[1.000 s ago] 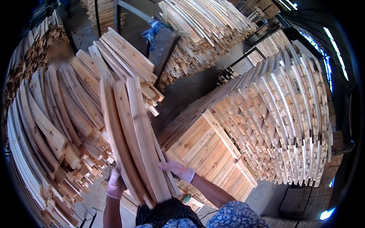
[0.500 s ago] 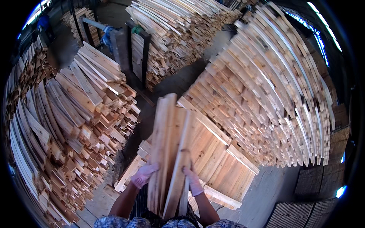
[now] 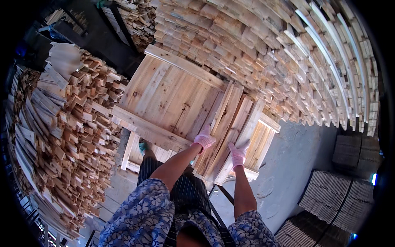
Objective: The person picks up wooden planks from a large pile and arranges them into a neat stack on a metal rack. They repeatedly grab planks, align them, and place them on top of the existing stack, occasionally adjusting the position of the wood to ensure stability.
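Note:
My left hand (image 3: 205,140), in a pink glove, grips the left side of a bundle of several wooden boards (image 3: 225,127). On the bundle's right side, my right hand (image 3: 238,155), gloved alike, holds the outer board with its fingers partly hidden. The boards lie side by side, slanting from upper right to lower left, over the right part of a wooden panel (image 3: 168,94). This panel is made of planks with a crosswise batten (image 3: 185,68) along its far edge and another batten (image 3: 154,128) along its near edge.
Stacked timber (image 3: 230,45) rises behind the panel and to the right. A heap of loose boards (image 3: 78,119) stands at left. More planking (image 3: 263,140) shows right of the bundle. Slatted stacks (image 3: 327,195) stand on the lower right, beyond grey floor (image 3: 279,164).
The bundle, held upright before my body half a second ago, is now tilted down over the panel's right part. Both hands keep hold of it. My view has shifted, showing more of the panel.

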`<action>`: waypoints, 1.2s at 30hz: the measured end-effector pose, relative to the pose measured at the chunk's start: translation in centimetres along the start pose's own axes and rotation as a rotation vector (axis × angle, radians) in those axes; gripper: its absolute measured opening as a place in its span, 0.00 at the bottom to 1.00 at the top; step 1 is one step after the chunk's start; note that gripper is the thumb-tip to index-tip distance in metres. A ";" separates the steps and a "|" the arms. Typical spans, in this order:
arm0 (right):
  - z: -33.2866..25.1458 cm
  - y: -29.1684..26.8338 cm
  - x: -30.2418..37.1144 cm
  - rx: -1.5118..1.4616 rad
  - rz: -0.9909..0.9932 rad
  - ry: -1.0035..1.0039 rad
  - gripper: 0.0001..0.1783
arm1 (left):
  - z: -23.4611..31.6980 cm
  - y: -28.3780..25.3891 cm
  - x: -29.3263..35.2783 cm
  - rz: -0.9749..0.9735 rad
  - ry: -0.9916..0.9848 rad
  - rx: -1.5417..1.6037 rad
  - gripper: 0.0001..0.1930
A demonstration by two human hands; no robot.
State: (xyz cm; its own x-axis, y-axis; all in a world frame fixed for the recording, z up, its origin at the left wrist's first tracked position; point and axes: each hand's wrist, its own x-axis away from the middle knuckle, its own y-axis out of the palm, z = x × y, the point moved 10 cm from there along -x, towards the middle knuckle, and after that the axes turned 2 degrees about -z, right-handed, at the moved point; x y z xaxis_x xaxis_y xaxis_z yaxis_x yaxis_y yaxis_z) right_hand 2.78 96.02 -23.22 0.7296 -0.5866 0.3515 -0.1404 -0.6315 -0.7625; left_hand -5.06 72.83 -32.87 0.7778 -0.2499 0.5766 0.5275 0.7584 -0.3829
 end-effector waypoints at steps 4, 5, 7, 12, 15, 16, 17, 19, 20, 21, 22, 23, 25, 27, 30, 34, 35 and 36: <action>3.8 -3.2 0.2 -0.242 -0.126 0.162 0.66 | 3.0 -3.4 6.3 -0.141 -0.137 0.059 0.39; 3.1 -4.0 0.4 -0.357 -0.152 0.180 0.65 | 3.7 -6.3 8.0 -0.099 -0.136 0.132 0.39; 0.5 -4.0 1.7 -0.434 -0.179 0.177 0.63 | 1.9 -12.3 9.7 0.063 -0.090 0.218 0.39; -7.3 -0.1 6.3 -0.513 -0.286 0.007 0.61 | -7.2 -28.0 7.1 0.434 -0.118 -0.035 0.40; -14.8 6.5 8.6 -0.477 -0.346 -0.123 0.58 | -10.7 -35.7 4.2 0.446 -0.299 -0.276 0.45; -18.3 9.4 9.3 -0.553 -0.363 -0.128 0.57 | -11.9 -37.5 3.6 0.395 -0.421 -0.388 0.47; -21.8 11.7 9.8 -0.491 -0.297 -0.126 0.58 | -12.5 -38.3 3.1 0.398 -0.390 -0.425 0.48; -26.8 17.1 10.9 -0.399 -0.496 0.163 0.61 | -12.1 -38.0 2.7 0.402 -0.305 -0.502 0.51; -28.8 20.0 10.3 -0.400 -0.453 0.114 0.61 | -12.3 -37.5 2.6 0.374 -0.282 -0.475 0.50; -29.7 23.3 9.6 -0.402 -0.405 0.066 0.62 | -12.1 -36.9 2.5 0.343 -0.255 -0.450 0.49; -30.5 26.4 9.2 -0.402 -0.362 0.013 0.63 | -12.2 -36.6 2.5 0.318 -0.232 -0.422 0.48; -31.1 28.7 9.1 -0.267 -0.255 -0.040 0.63 | -12.7 -36.8 2.5 0.384 -0.195 -0.360 0.42; -31.4 31.2 8.2 0.014 -0.016 -0.130 0.62 | -11.9 -37.0 2.1 0.340 -0.194 -0.397 0.40; -31.6 32.8 8.8 -0.050 -0.039 -0.211 0.62 | -12.8 -38.2 2.2 0.306 -0.202 -0.417 0.38; -32.1 33.6 10.0 -0.157 -0.405 -0.136 0.59 | -13.5 -39.8 3.0 0.355 -0.087 -0.535 0.38; -35.4 28.2 0.9 0.344 -0.106 -0.498 0.49 | -13.2 -40.2 3.9 0.474 -0.003 -0.513 0.38; -39.0 26.4 -1.1 0.556 -0.029 -0.594 0.47 | -13.4 -40.4 4.4 0.498 0.005 -0.499 0.38; -41.2 26.3 -3.3 0.645 -0.009 -0.690 0.47 | -13.5 -40.3 4.6 0.482 0.024 -0.432 0.38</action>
State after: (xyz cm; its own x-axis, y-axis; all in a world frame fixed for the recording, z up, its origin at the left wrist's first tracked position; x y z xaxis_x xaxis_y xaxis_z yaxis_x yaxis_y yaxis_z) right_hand -30.89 60.52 -22.09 0.9928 -0.0230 0.1173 0.1140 -0.1116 -0.9872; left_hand -18.14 33.02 -24.53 0.9666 0.0410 0.2532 0.2032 0.4799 -0.8534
